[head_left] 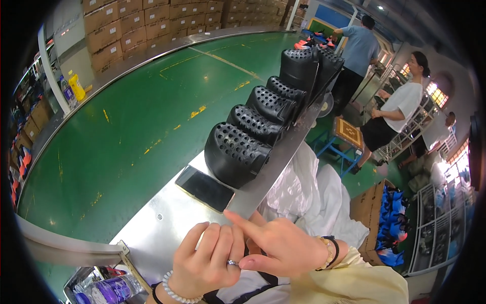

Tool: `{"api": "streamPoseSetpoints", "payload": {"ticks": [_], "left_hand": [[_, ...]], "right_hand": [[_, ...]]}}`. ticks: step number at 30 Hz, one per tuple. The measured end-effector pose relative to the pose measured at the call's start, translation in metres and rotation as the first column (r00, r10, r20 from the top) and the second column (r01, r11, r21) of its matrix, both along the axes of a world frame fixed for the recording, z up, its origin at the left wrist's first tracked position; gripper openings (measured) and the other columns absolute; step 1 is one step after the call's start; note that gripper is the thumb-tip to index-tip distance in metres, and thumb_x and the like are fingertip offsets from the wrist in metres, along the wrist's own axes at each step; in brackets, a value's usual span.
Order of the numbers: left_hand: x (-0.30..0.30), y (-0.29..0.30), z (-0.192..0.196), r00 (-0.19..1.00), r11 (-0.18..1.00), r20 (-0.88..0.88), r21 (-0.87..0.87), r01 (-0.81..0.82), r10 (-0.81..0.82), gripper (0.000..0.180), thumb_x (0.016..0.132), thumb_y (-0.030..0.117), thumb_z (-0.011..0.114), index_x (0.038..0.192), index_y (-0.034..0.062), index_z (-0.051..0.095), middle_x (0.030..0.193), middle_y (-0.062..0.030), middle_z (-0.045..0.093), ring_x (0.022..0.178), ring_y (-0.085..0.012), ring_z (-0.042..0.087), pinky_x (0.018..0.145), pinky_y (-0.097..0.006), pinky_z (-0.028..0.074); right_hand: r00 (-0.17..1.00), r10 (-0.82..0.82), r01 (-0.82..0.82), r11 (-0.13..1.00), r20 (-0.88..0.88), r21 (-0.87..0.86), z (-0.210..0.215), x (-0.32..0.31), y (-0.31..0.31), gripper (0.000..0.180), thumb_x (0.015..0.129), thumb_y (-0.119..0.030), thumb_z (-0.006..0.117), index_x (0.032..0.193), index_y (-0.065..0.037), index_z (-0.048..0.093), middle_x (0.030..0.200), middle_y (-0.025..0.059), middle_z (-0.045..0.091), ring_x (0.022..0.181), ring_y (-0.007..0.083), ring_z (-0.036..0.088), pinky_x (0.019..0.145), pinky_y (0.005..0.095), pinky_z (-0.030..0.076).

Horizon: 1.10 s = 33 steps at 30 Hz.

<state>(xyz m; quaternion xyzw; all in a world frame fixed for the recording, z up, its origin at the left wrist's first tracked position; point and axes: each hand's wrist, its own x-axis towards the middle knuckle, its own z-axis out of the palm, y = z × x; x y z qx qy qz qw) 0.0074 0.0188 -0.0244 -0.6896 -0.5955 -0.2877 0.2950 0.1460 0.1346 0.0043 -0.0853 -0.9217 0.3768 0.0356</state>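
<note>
My left hand (210, 258) is closed, its fingers curled and their tips hidden below. A thin silver ring (232, 262) sits on one of its fingers. From the right, my right hand (286, 245) meets it: the index finger stretches forward, and the thumb lies apart from it, its tip at the ring. The other right fingers are mostly hidden. Just ahead of both hands, a dark-screened phone (205, 188) lies on the metal tabletop (164, 228). Beyond it, black clogs (235, 154) with perforated tops stand in a row along the edge.
Right of the table hang white plastic sheets (304, 195), beside a carton (367, 215) of blue items. A stool (347, 134) stands farther off, with people (402, 104) nearby. A purple-labelled bottle (109, 290) is at lower left. Stacked cartons (147, 23) line the far side of the green surface (126, 137).
</note>
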Motion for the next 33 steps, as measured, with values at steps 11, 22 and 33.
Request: {"api": "streamPoseSetpoints", "payload": {"ticks": [11, 22, 33], "left_hand": [[0.000, 0.004, -0.010, 0.998, 0.995, -0.042, 0.085, -0.052, 0.056, 0.015, 0.073, 0.009, 0.060, 0.083, -0.0004, 0.062, 0.079, -0.0062, 0.056, 0.075, -0.0200, 0.057, 0.067, -0.033, 0.051], [-0.015, 0.003, -0.001, 0.946, 0.990, 0.317, 0.136, 0.031, -0.073, 0.030, 0.055, 0.005, 0.071, 0.084, 0.0060, 0.063, 0.077, -0.0048, 0.061, 0.067, -0.0227, 0.058, 0.056, -0.032, 0.046], [-0.017, -0.004, 0.010, 0.825, 0.974, 0.526, 0.189, 0.126, -0.208, 0.033, 0.054, -0.005, 0.070, 0.083, 0.0069, 0.062, 0.071, -0.0064, 0.062, 0.062, -0.0242, 0.060, 0.053, -0.031, 0.047]], "right_hand": [[0.985, -0.070, 0.071, 0.997, -0.155, 0.003, -0.010, -0.005, -0.006, 0.089, 0.091, -0.060, 0.043, 0.128, 0.020, 0.038, 0.049, 0.0122, 0.054, 0.043, 0.0267, 0.056, 0.044, 0.0358, 0.044], [0.997, -0.011, 0.018, 0.996, -0.077, 0.083, 0.006, -0.008, -0.010, 0.093, 0.087, -0.059, 0.052, 0.138, 0.014, 0.024, 0.056, 0.0079, 0.057, 0.049, 0.0254, 0.056, 0.048, 0.0339, 0.044], [0.992, 0.073, -0.080, 0.994, -0.099, -0.073, 0.005, -0.004, -0.008, 0.111, 0.077, -0.071, 0.054, 0.146, 0.006, 0.014, 0.069, 0.0043, 0.060, 0.062, 0.0200, 0.063, 0.056, 0.0282, 0.048]]}}
